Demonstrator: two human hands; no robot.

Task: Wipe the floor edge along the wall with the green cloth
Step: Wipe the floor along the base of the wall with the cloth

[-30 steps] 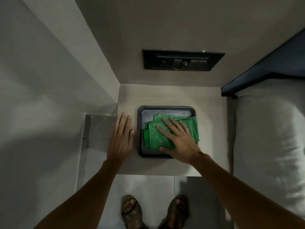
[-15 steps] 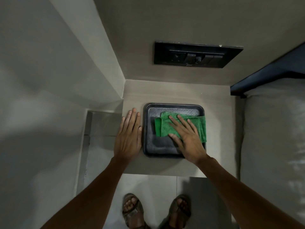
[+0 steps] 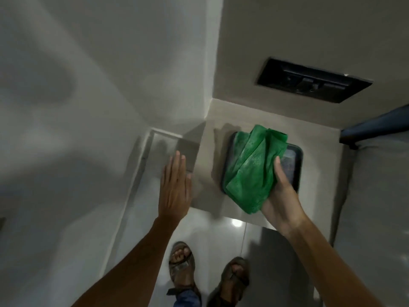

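My right hand (image 3: 280,196) grips the green cloth (image 3: 252,167), which hangs crumpled in the air above the black tray (image 3: 293,160). The tray lies on a small beige side table (image 3: 316,156). My left hand (image 3: 176,187) is flat with fingers together and straight, hovering over the table's left front corner and holding nothing. The floor edge (image 3: 130,196) runs along the white wall (image 3: 73,134) at the left, down to a pale skirting strip.
A black switch panel (image 3: 312,82) sits on the wall behind the table. A bed with a grey sheet (image 3: 374,207) fills the right side. My two sandalled feet (image 3: 208,275) stand on the glossy tiled floor in front of the table.
My right hand has closed on the cloth and lifted it off the tray. My left hand has left the table top and drifted left. The view has swung left toward the wall.
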